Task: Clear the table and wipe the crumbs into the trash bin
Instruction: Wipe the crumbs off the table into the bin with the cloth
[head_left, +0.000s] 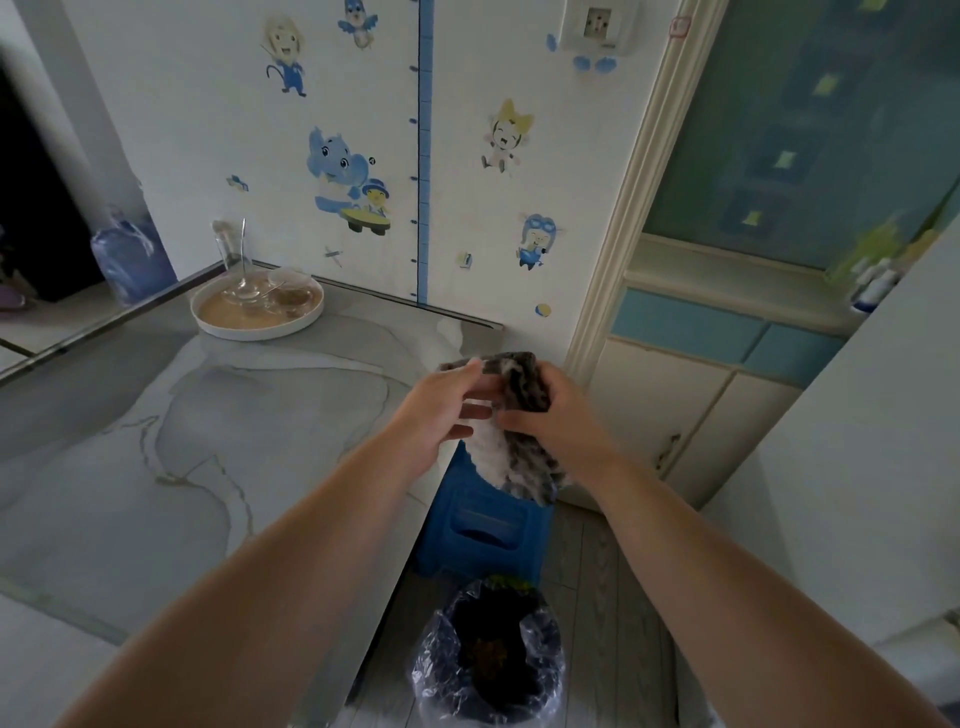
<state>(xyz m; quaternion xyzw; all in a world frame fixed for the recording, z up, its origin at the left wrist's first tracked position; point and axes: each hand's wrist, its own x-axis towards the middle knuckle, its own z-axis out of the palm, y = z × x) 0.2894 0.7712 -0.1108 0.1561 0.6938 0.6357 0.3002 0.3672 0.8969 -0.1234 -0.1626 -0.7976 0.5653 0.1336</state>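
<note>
Both hands, left hand (441, 410) and right hand (558, 410), grasp a grey-white cloth (519, 441) above the blue stool (483, 525). The lined trash bin (488, 654) stands on the floor just beside the stool, close to the desk (182, 441) edge.

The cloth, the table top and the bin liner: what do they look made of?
Cloth: fluffy grey-and-white microfibre, judging by its shaggy pile. Table top: smooth, marble-look slab with grey veins, possibly sintered stone. Bin liner: thin clear plastic film, crinkled and glinting.
</note>
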